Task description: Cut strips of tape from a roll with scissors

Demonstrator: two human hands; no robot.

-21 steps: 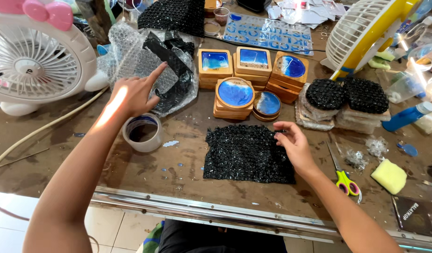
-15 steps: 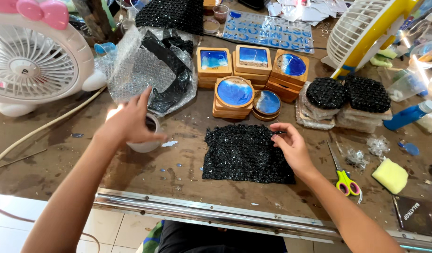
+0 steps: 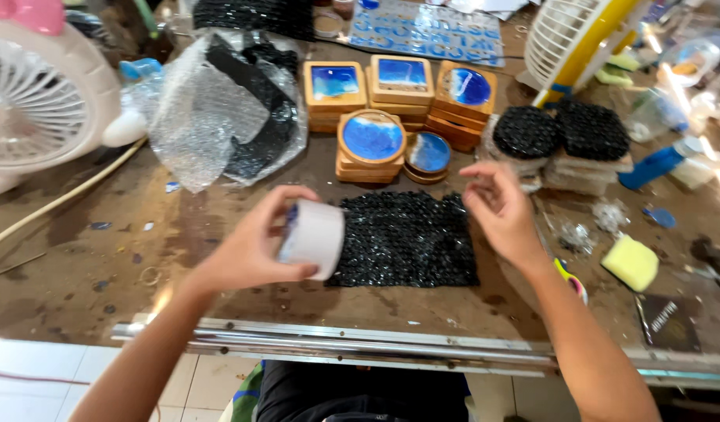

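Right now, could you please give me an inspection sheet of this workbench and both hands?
Surface: worn brown workbench, stained, with a metal rail along the near edge.
Job's things: roll of white tape lifted off the bench; black bubble wrap sheet lying flat.
Clutter: wooden coasters with blue resin, wrapped coasters, clear bubble wrap, yellow sponge, scissors.
Grips: left hand holds the tape; right hand open, holding nothing, above the black sheet.
Cables: cream cord running from the white fan.
Surroundings: second fan, tiled floor.
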